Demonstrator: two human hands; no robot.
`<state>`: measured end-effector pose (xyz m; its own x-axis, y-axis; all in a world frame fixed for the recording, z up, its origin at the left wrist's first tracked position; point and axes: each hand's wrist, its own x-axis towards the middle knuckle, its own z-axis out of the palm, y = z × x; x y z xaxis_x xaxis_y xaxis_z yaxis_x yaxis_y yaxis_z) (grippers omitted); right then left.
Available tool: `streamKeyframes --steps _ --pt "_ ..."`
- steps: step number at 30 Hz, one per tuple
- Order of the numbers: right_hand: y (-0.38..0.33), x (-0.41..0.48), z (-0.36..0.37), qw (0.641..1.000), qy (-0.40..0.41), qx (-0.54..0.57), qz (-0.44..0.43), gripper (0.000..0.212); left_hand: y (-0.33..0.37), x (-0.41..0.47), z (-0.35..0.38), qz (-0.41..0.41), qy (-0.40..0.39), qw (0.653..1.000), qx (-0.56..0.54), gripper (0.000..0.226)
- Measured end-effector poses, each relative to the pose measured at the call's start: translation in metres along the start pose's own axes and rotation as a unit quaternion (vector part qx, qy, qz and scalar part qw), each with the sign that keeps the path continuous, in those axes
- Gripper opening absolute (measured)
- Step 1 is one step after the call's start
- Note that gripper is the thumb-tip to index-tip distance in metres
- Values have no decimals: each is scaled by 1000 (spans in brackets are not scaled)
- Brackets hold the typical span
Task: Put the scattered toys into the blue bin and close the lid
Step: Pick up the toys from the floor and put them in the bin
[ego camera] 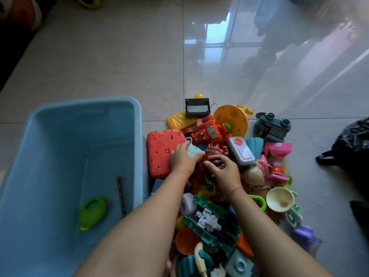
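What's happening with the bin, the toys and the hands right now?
Blue bin: open, no lid on, nearly empty.
Green toy: lying inside the bin.
Toy pile: on the floor beside the bin.
Left hand: grips a pale blue toy.
Right hand: fingers curled round a small dark toy.

1. One blue bin [137, 136].
2. Inside it: one green toy [92, 212], one striped stick [121, 196].
3. Right of the bin: one toy heap [219, 226], pieces uncountable.
4. There, the left hand [182, 159] holds one pale blue toy [192, 151], the right hand [225, 173] one dark red figure [215, 151].
5. Farther right: one black bag [353, 144].
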<state>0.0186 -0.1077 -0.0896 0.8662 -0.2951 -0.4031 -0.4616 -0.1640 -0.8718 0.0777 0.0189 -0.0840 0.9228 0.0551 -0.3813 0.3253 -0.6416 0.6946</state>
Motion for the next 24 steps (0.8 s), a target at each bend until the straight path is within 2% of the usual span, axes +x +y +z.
streamKeyframes --steps 3,5,8,12,15,19,22,24 --pt "1 -8 -6 997 -1 72 27 12 0 -2 2 -3 -12 999 33 71" --pt "1 -15 -11 994 -2 107 35 12 1 -5 3 -16 -25 1000 9 69" --pt "-2 -25 -17 991 -8 124 44 16 5 -15 0 -31 -54 995 -76 59" --pt "-19 -42 -24 988 -8 151 34 18 17 -41 -13 -72 -76 967 -232 47" --pt "-48 -59 -36 987 -12 157 -9 16 35 -66 -37 -46 -70 951 -298 45" --pt "-107 -93 -45 972 -16 213 -94 17 57 -111 -97 45 -3 926 -374 48" --pt "-146 -125 -27 957 -90 243 -129 17 45 -147 -151 88 84 902 -414 53" --pt "-161 -147 -2 953 -146 225 -141 19 18 -166 -183 86 152 895 -411 52"
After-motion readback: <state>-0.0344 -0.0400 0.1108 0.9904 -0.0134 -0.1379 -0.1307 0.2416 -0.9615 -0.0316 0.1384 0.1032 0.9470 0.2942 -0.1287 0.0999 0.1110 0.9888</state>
